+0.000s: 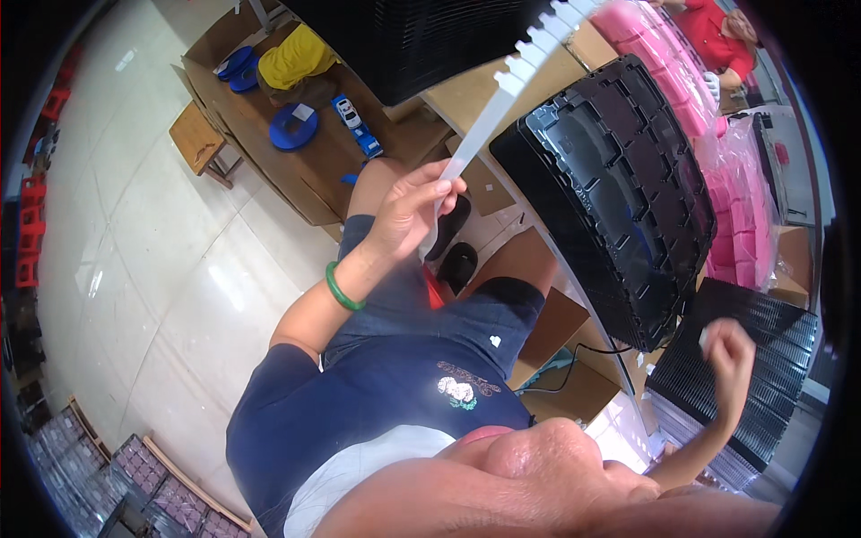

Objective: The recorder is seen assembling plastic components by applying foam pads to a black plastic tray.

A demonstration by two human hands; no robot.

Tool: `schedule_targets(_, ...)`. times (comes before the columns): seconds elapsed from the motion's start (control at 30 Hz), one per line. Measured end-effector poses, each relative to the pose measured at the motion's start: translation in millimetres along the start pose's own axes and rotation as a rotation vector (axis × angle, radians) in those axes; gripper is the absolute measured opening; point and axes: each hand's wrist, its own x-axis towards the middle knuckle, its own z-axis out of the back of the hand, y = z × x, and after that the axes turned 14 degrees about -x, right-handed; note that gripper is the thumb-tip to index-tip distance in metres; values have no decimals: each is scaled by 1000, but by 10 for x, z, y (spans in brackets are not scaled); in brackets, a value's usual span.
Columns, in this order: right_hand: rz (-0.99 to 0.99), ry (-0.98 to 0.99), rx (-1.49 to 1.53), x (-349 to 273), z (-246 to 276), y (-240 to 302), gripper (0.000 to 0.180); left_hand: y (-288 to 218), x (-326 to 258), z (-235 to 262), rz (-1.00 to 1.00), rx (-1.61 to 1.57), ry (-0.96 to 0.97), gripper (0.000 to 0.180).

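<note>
My left hand (417, 213), with a green bangle on its wrist, is closed round the lower part of a long white strip (484, 130). The strip slants up to the right, and several small white tabs stick out along its upper end. Its tail hangs below my fingers. On the right, my right hand (728, 348) is raised with its fingers pinched. A small whitish piece (705, 338) shows at the fingertips, too small to name. Between the hands, black plastic trays (619, 197) with moulded compartments lie on the table, apart from both hands.
Pink trays (740, 211) in clear wrap stand beyond the black ones. Ridged black trays (762, 368) are stacked near my right hand. A cardboard box (327, 184) holds blue rolls and a toy truck (357, 125). A wooden stool (199, 142) stands left. A co-worker in red (715, 40) is at far right.
</note>
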Motion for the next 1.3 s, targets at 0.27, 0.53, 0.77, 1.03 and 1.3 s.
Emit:
schedule_targets(0.27, 82, 62, 160, -1254, 170, 297, 25, -76, 514, -486, -114, 410, 131, 30)
schedule_targets(0.53, 371, -88, 2, 759, 432, 400, 26, -33, 1301, -512, -546, 860, 247, 21)
schedule_targets(0.77, 266, -430, 121, 3037, 451, -461, 25, 177, 1419, -457, -802, 1543, 76, 21)
schedule_targets(1.03, 47, -1003, -323, 3142, 1106, -817, 23, 210, 1448, -326, -790, 1378, -7, 15)
schedule_targets(1.3, -158, -724, -402, 2562, 990, -2387, 29, 227, 1413, -489, -836, 1464, 50, 14)
